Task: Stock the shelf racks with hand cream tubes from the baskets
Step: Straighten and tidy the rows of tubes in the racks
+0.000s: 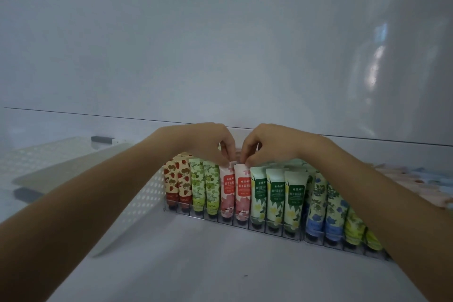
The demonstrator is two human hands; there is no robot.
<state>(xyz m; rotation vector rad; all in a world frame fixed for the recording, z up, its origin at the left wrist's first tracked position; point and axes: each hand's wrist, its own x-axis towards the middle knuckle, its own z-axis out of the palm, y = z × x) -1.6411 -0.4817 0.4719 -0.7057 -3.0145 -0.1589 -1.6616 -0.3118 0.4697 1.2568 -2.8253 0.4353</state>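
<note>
Head view: two bare forearms reach in from the lower corners and meet above a row of upright tubes.
Left hand (210,146): fingers curled downward; thumb and fingertips pinch the crimped top edge of the left pink tube (226,191), a soft plastic tube printed with pink blossoms.
Right hand (266,146): fingers curled; fingertips pinch the crimped top edge of the right pink tube (242,191), which has the same print. The two hands are close together, knuckles nearly meeting.
Pink tube position: side by side, upright with caps down, standing in adjacent slots of the wire rack (249,225), a thin dark metal divider frame.
Left neighbours: two green lime-print tubes (204,187) just beside the left pink tube, then two cream strawberry-print tubes (177,182) at the rack's left end.
Right neighbours: three pale green white-flower tubes (274,193) with dark green labels, then blue flower-print tubes (326,206), then yellow-green tubes (355,228) partly hidden by the right forearm.
Rack support: white shelf surface (196,265), in front of a glossy white back panel (220,56).
Left side: white perforated plastic basket (49,162) beside the rack's left end; its contents cannot be made out.
Far right: blurred pastel tubes (416,179) beyond the right forearm; their container cannot be told.
</note>
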